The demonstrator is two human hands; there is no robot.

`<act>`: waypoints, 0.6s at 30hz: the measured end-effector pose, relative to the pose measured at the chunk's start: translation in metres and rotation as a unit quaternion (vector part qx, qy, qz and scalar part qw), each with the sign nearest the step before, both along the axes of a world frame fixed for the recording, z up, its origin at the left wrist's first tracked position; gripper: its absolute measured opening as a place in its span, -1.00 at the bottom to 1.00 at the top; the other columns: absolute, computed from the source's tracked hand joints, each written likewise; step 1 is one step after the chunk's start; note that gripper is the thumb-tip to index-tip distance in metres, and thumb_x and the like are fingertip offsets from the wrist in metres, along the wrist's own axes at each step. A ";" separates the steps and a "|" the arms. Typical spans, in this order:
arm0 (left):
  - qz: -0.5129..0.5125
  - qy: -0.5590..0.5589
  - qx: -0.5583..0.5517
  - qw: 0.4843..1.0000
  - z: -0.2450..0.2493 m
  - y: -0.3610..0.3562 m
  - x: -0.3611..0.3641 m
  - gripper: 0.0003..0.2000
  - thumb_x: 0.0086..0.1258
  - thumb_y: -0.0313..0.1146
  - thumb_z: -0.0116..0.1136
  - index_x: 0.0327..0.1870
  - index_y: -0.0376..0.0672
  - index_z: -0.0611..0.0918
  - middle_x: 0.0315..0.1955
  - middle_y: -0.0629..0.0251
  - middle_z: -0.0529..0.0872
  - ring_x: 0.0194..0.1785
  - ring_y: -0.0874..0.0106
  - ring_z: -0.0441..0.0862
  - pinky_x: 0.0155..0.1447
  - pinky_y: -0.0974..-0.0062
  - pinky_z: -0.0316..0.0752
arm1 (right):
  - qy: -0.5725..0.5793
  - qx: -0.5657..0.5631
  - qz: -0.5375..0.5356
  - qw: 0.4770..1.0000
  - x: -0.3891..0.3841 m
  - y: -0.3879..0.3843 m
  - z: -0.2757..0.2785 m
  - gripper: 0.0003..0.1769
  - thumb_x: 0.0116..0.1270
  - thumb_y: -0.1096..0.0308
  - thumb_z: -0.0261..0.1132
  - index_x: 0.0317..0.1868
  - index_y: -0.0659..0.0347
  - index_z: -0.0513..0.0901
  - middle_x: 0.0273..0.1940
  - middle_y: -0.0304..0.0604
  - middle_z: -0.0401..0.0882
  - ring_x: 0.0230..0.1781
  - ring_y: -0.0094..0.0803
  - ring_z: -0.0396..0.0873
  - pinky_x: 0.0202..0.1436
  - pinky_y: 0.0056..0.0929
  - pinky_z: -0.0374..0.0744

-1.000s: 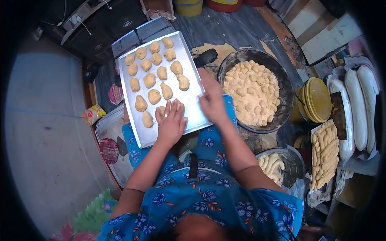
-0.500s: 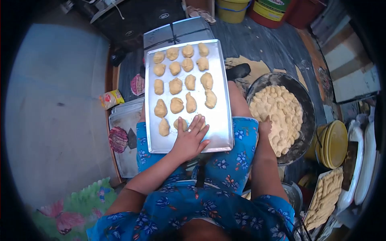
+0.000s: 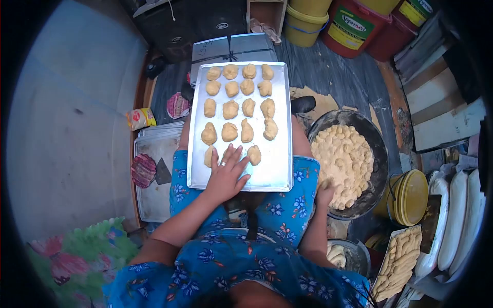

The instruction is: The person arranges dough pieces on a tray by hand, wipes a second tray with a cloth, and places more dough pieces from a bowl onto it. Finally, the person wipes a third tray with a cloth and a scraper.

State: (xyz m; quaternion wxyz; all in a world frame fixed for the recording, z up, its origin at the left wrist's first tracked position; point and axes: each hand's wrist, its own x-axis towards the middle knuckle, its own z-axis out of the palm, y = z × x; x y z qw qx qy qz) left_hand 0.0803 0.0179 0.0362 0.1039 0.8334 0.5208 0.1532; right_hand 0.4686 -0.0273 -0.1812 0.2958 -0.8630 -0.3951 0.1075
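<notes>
- Metal tray point(image 3: 275, 172) across the lap, rows of shaped dough pieces point(image 3: 230, 109) on its far part.
- Left hand point(image 3: 226, 173) flat on the tray's near end, fingers spread, tips touching the nearest pieces.
- Right hand point(image 3: 324, 194) low at the near rim of the dark bowl point(image 3: 382, 154) of dough lumps point(image 3: 344, 159); grip impossible to tell.

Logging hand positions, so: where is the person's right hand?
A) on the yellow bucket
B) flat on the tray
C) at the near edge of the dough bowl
C: the right hand is at the near edge of the dough bowl, while the left hand lies on the tray.
</notes>
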 end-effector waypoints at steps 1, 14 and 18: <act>0.009 0.001 0.005 1.000 0.000 -0.001 -0.005 -0.50 0.37 -0.08 0.15 0.28 -0.08 0.53 0.44 0.04 0.30 0.57 0.03 0.04 0.50 -0.29 -0.36 | 0.036 -0.166 0.027 0.985 -0.002 -0.015 -0.004 -0.61 0.32 0.29 0.25 0.11 0.29 0.61 -0.21 0.04 0.57 -0.28 -0.18 0.55 -0.16 -0.25 0.54; 0.081 -0.040 0.046 0.995 0.001 0.001 -0.039 -0.48 0.29 -0.17 0.23 0.28 -0.11 0.51 0.30 0.11 0.46 0.49 0.09 0.21 0.52 -0.22 -0.33 | 0.303 0.360 0.179 0.864 -0.098 0.066 0.207 -0.59 0.25 0.58 0.17 0.14 0.34 0.54 0.05 -0.13 0.52 0.01 -0.35 0.55 0.13 -0.38 0.52; 0.085 -0.042 0.019 0.995 0.001 0.006 -0.042 -0.46 0.30 -0.14 0.23 0.29 -0.10 0.50 0.27 0.13 0.50 0.48 0.11 0.24 0.52 -0.22 -0.35 | 0.134 0.241 0.320 0.906 -0.160 0.069 0.202 -0.61 0.21 0.49 0.28 0.08 0.31 0.60 -0.05 0.05 0.57 -0.04 -0.13 0.61 0.04 -0.30 0.56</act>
